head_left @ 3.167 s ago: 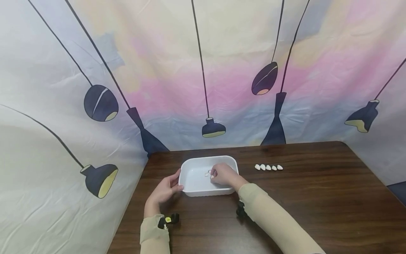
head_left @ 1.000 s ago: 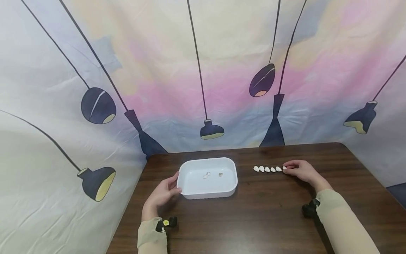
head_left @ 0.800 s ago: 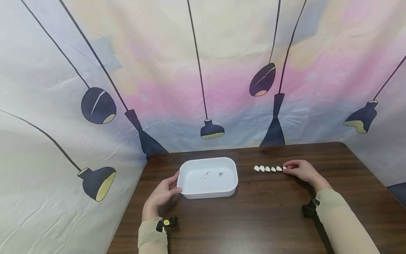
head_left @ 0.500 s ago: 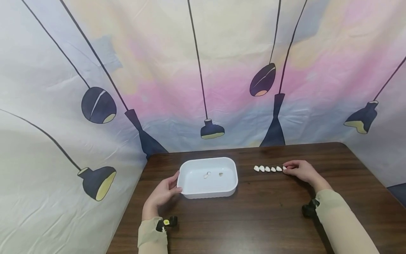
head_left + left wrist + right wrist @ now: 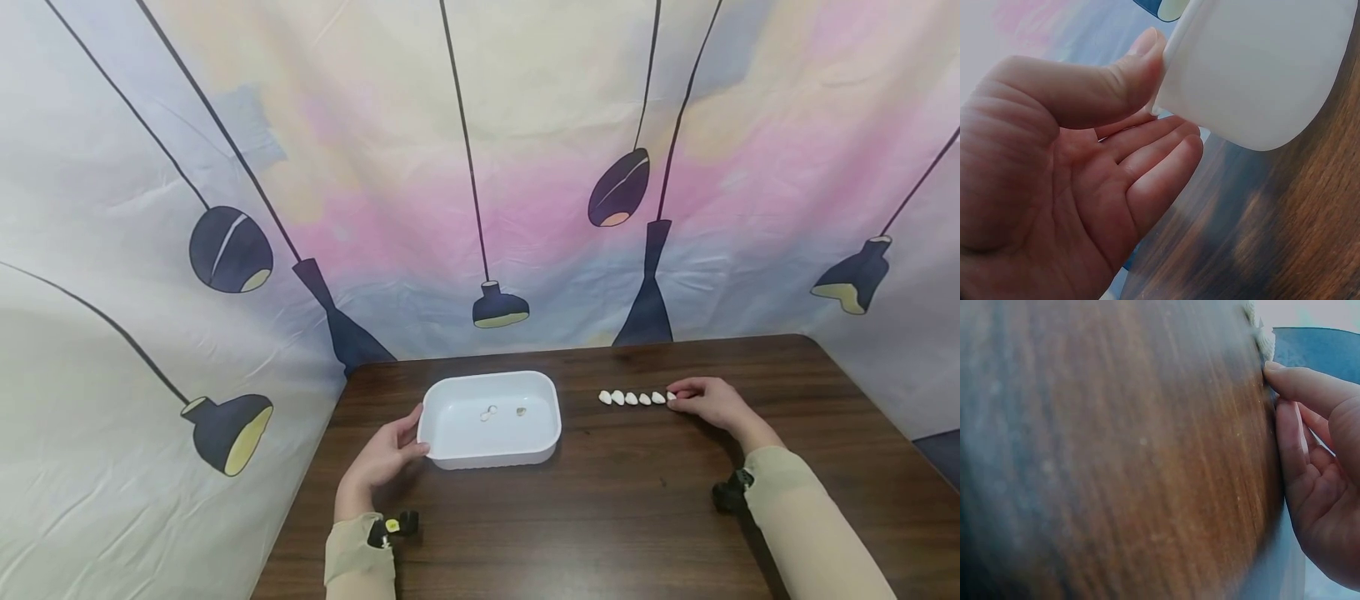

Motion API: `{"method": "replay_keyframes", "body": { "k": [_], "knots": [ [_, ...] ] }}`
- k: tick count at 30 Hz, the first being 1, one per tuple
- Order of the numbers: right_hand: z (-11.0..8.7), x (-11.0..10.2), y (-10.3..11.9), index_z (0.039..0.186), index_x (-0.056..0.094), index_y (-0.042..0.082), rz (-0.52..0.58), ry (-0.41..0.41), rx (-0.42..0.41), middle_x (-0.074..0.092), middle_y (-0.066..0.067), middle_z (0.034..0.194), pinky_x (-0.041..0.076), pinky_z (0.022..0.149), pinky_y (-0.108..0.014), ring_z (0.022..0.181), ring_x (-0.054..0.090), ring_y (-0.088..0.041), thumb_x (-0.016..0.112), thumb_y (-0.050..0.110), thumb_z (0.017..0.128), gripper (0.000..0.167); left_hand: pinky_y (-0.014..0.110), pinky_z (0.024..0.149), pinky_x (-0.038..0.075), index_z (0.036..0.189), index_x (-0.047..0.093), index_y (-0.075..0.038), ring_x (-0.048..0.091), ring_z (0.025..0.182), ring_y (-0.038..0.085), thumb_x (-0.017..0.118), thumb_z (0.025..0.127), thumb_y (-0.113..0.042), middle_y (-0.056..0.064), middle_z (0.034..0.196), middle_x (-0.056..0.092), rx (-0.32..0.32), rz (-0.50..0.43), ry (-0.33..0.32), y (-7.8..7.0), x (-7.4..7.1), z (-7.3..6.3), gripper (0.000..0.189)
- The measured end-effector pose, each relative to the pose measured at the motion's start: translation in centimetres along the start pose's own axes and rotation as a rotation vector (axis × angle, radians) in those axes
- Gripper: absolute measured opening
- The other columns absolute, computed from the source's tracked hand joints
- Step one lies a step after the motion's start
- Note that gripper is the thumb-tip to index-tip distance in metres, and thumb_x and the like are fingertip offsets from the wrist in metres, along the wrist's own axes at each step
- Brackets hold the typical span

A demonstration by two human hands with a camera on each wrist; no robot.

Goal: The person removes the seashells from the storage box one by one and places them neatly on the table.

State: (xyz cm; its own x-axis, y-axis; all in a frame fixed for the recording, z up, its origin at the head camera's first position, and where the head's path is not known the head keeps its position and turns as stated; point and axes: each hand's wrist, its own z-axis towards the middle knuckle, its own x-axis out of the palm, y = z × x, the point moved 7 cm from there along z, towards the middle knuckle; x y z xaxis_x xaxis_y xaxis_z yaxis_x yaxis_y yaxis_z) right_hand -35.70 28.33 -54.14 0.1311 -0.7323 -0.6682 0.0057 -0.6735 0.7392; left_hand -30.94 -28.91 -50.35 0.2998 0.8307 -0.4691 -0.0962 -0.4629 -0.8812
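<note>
A white tray (image 5: 487, 460) stands at the middle left of the table, with a few small pale shells (image 5: 521, 411) on its floor. My left hand (image 5: 382, 457) holds the tray by its left end. In the left wrist view the thumb lies against the rim and the other fingers reach beneath it. To the right of the tray runs a row of several small white shells (image 5: 632, 398). At the row's right end my right hand (image 5: 712, 403) pinches the last shell (image 5: 671, 397) against the tabletop. The right wrist view shows a ridged shell (image 5: 1265, 342) by the thumb tip.
The dark wooden table (image 5: 600, 517) meets a hanging cloth (image 5: 420, 208) printed with lamps at its back edge. A small black camera is strapped to each wrist.
Earlier the right hand was inside the tray. It has since moved right to the row's end, where one more shell now lies. Over the last second both hands stay still.
</note>
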Motion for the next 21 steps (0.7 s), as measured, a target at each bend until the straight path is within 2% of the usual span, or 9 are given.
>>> {"method": "replay_keyframes", "body": {
  "k": [21],
  "knots": [
    [-0.19,-0.02,0.12,0.133,0.070,-0.005,0.029,-0.008,0.009,0.075,-0.013,0.111,0.053,0.093,-0.050,0.103,0.069,-0.029,0.080,0.023,0.098,0.046,0.044,0.114,0.045,0.163,0.032,0.007,0.044,0.149,0.041,0.074,0.101,-0.009,0.022,0.169,0.031,0.012,-0.014,0.003,0.05,-0.02,0.04,0.077]
  ]
}}
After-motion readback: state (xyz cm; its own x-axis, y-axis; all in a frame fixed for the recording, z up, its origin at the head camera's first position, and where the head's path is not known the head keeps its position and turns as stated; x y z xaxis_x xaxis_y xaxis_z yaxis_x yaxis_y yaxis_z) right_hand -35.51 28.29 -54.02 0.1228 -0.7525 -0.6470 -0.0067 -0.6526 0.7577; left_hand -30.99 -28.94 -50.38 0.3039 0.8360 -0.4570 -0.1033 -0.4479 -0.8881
